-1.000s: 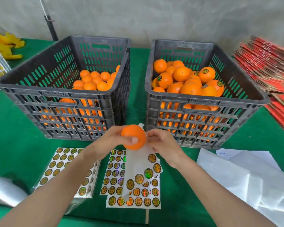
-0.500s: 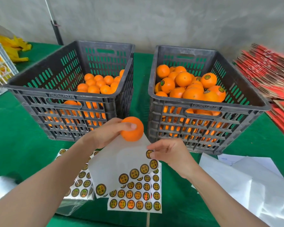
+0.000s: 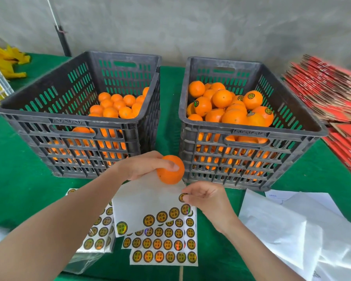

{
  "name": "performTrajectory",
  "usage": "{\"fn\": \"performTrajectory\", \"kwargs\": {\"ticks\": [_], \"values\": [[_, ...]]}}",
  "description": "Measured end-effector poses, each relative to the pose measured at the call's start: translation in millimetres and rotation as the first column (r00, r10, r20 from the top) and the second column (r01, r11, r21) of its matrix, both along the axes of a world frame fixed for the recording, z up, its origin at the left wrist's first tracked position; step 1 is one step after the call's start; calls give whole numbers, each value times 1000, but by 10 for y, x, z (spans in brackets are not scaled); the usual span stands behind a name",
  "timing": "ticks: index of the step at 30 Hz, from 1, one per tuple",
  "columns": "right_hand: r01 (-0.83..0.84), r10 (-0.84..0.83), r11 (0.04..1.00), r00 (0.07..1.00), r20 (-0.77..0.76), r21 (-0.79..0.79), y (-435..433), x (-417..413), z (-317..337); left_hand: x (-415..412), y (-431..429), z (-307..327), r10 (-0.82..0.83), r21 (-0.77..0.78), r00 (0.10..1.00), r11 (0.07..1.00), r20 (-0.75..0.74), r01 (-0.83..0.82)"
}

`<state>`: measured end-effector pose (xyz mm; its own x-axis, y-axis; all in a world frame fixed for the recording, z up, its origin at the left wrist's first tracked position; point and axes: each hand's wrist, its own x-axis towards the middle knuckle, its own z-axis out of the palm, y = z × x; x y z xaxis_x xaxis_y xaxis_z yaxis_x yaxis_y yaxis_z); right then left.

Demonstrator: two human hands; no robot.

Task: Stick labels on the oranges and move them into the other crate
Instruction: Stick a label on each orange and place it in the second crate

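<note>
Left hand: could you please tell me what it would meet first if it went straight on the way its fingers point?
Probably the right crate, at its front wall near the left corner, with the orange that the left hand grips touching first. Depth is unclear, so it may pass just in front.

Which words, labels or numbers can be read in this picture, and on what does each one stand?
"精选水果": round black-and-gold stickers on the white backing sheets.
Too small to read: labels on oranges in the right black plastic crate.
Too small to read: blue print on the white paper sheet at right.
Blurred: print on the stack of red cardboard.
</note>
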<state>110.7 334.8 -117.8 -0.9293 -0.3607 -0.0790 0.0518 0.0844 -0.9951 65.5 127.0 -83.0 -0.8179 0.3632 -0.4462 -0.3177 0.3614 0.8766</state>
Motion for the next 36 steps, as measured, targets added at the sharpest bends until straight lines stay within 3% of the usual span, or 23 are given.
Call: {"fn": "performTrajectory", "kwargs": {"ticks": [4, 7, 12, 15, 17, 19, 23, 26, 30, 36], "values": [[62, -61, 998, 992, 107, -10, 7, 66, -164, -22, 21, -98, -26, -79, 1000, 997, 5, 26], [97, -113, 991, 975, 193, 90, -33, 118, -383, -21, 44, -234, 36, -69, 999, 997, 3, -36], [62, -94, 939, 993, 77, 339, -118, 134, -654, 8, 27, -357, 264, 114, 964, 959, -29, -259], [74, -85, 918, 996, 11, 389, -163, 131, -745, 126, 51, -520, 404, 193, 911, 903, -82, -383], [80, -89, 917, 996, 5, 392, -181, 126, -790, 251, 81, -712, 405, 232, 914, 887, 24, -399], [67, -80, 915, 997, 17, 399, -183, 117, -824, 391, 127, -900, 344, 175, 924, 912, 165, -370], [120, -106, 892, 993, -57, 435, -143, 98, -808, 503, 155, -1084, 327, 126, 905, 920, 270, -370], [194, -187, 920, 981, -54, 342, -116, 55, -667, 491, 129, -1016, 324, 225, 900, 891, 292, -394], [273, -277, 957, 961, 27, 96, -90, -28, -294, 486, 82, -852, 305, 438, 905, 799, 295, -412], [119, -121, 992, 989, -80, -29, 5, -47, 310, 518, 176, -561, 300, 714, 908, 563, 292, -416]]}}
